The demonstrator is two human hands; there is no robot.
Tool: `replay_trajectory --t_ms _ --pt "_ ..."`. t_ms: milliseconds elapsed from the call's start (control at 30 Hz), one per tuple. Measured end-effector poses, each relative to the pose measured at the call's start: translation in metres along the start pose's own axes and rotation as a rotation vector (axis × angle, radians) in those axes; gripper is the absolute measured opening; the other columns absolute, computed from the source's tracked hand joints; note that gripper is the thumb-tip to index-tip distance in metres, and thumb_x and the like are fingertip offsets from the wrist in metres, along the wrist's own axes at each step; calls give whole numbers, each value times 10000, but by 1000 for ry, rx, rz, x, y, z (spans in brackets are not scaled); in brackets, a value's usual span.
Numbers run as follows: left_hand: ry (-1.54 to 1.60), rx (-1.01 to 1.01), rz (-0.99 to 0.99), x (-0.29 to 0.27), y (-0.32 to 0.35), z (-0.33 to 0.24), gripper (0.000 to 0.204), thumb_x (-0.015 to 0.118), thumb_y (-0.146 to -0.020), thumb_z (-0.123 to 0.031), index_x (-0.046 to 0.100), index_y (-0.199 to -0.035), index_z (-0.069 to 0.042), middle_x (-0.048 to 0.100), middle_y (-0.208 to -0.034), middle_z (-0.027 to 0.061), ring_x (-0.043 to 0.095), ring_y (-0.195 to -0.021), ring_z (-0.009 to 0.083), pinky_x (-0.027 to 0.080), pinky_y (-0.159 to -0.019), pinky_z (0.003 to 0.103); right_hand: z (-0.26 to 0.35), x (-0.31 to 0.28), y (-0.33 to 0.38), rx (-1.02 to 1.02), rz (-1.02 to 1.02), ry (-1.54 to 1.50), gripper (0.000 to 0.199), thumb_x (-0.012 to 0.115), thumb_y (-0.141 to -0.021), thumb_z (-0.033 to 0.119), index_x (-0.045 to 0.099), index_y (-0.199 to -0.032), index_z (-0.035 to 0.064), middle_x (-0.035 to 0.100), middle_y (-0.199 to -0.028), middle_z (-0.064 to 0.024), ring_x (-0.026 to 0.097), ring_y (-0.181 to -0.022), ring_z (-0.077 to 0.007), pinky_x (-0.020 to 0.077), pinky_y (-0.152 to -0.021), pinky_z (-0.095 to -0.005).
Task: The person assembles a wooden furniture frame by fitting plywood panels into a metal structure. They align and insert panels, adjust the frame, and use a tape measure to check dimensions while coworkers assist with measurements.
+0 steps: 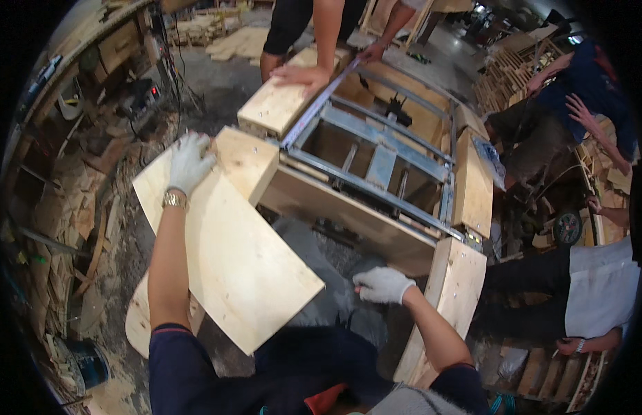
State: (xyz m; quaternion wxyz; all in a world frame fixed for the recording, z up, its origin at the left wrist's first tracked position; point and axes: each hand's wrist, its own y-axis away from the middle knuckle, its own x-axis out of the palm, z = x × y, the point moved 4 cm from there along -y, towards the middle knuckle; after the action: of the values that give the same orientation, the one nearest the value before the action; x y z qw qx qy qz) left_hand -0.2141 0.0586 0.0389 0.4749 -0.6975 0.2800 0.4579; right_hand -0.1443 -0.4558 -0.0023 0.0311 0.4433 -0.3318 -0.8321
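A pale plywood board [241, 259] slants across my front, its far end against a wooden block of a frame [248, 159]. My left hand [189, 164], in a white glove with a gold watch at the wrist, grips the board near its far end; some fingertips are hidden. Over my lap, my right hand [383, 286], also gloved, is closed with its fingers curled; whatever may be inside cannot be made out. It is apart from the board. Beyond lies a metal frame [379, 155] set inside the wooden frame.
Opposite me, another person's hand [303, 75] presses on a wooden beam [276, 104] beside a tape measure [321, 107]. More people stand at the right. A long wooden beam [442, 294] runs near my right arm. Wood scraps [65, 256] and a bucket [88, 362] lie at the left.
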Motion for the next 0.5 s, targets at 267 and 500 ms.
replay_trajectory --t_ms 267,500 --pt "29 -20 -18 -7 -1 -8 428 657 -821 -338 706 -1185 -118 651 -1298 130 491 -1373 348 338 -1143 507 3 -5 4 7 12 -39 305 560 -917 327 686 -1085 105 738 -1020 -209 698 -970 -431 531 -844 -516" --pt "43 -43 34 -8 0 -8 450 649 -818 -325 714 -1206 -107 649 -1332 122 489 -1385 335 340 -1143 496 7 -4 9 31 16 -58 350 551 -908 337 709 -1138 125 738 -1063 -213 695 -1011 -426 532 -881 -511"
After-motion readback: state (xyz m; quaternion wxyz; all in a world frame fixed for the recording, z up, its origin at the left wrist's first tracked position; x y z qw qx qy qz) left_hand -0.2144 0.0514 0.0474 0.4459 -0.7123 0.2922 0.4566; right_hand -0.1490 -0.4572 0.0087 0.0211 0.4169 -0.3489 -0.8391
